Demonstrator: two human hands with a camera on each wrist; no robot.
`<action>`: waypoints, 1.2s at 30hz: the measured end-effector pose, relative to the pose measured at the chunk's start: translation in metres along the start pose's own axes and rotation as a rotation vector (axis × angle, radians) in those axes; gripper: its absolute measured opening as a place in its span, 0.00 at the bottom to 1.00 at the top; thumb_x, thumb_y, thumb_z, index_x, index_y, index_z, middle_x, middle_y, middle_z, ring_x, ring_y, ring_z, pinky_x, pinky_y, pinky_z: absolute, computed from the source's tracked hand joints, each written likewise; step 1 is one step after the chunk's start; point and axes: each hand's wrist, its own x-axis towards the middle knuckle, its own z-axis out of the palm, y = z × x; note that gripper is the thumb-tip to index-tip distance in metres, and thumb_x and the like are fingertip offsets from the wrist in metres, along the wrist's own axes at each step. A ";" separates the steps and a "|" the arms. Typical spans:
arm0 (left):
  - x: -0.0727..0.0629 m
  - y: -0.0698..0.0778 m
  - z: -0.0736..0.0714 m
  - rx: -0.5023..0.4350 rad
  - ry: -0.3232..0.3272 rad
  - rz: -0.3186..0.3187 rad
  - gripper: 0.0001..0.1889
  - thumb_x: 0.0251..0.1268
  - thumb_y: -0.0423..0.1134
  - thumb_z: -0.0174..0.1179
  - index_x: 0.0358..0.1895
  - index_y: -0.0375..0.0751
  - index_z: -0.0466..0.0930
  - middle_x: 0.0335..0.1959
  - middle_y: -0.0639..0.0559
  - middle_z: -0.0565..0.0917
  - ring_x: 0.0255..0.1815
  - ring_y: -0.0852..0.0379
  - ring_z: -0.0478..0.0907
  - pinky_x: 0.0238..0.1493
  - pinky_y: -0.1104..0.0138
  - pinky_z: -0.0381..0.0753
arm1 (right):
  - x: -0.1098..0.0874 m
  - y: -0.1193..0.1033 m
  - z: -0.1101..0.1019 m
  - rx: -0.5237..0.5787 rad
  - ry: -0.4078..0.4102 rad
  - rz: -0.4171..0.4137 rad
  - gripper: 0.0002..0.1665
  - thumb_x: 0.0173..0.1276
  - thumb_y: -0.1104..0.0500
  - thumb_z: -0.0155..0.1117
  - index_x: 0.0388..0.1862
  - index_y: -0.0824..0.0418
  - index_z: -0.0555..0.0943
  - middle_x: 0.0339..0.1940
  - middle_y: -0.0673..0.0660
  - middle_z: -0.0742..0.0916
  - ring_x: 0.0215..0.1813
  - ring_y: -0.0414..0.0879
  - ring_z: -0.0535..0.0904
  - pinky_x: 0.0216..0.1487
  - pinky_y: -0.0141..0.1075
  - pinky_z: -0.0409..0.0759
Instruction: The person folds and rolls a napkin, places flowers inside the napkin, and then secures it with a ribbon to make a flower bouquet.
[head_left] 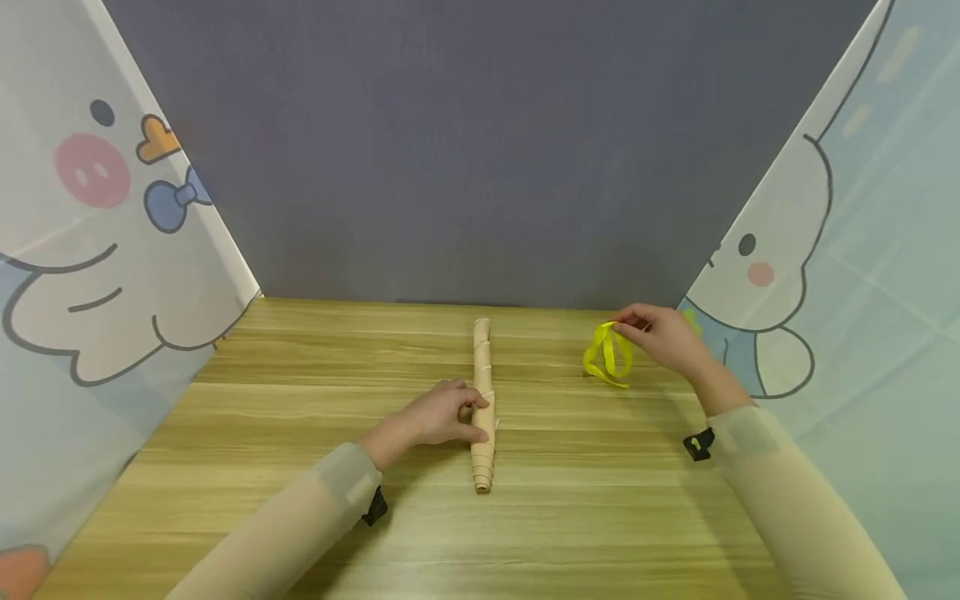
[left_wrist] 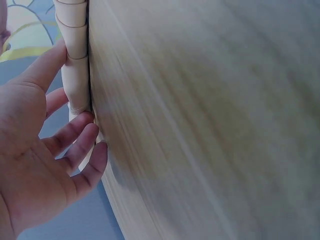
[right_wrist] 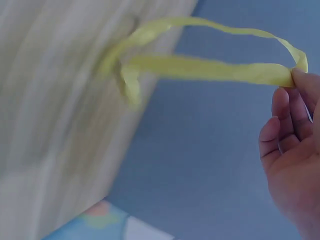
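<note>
A beige rolled-up strip of sheet material (head_left: 483,454) lies lengthwise on the wooden table, its turns showing as stepped edges along the tapered roll. My left hand (head_left: 444,414) holds it near the middle, thumb and fingertips on its surface; the left wrist view shows the same roll (left_wrist: 76,80) between the thumb and the curled fingers. Off to the right, my right hand (head_left: 666,337) pinches a yellow ribbon (head_left: 609,354) between thumb and forefinger. Loops of the ribbon (right_wrist: 210,70) dangle from the pinch, their lower part close to the tabletop.
The wood-grain table (head_left: 300,417) ends at a dark grey upright panel (head_left: 480,150) behind. Cartoon-printed cloths (head_left: 862,275) stand along both sides, the right one near my right forearm. Each wrist carries a small black camera mount (head_left: 699,444).
</note>
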 end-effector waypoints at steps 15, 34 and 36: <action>-0.002 -0.004 0.001 0.047 -0.007 0.035 0.31 0.74 0.60 0.71 0.74 0.51 0.81 0.76 0.40 0.75 0.76 0.39 0.74 0.74 0.45 0.78 | 0.016 -0.077 0.002 0.123 -0.043 -0.105 0.09 0.83 0.52 0.69 0.51 0.53 0.92 0.40 0.53 0.92 0.37 0.47 0.80 0.39 0.34 0.78; 0.023 0.039 -0.044 -0.370 0.298 0.223 0.27 0.85 0.51 0.63 0.80 0.49 0.75 0.72 0.50 0.81 0.70 0.45 0.80 0.60 0.52 0.82 | 0.019 -0.124 0.019 0.243 -0.121 -0.206 0.08 0.82 0.56 0.70 0.52 0.55 0.92 0.37 0.54 0.89 0.34 0.49 0.77 0.35 0.35 0.75; 0.026 0.045 -0.047 -0.408 0.279 0.210 0.26 0.85 0.53 0.63 0.78 0.49 0.77 0.71 0.52 0.82 0.71 0.47 0.80 0.64 0.51 0.81 | 0.019 -0.127 0.022 0.249 -0.123 -0.231 0.08 0.82 0.57 0.70 0.52 0.56 0.92 0.36 0.54 0.89 0.33 0.49 0.76 0.34 0.35 0.75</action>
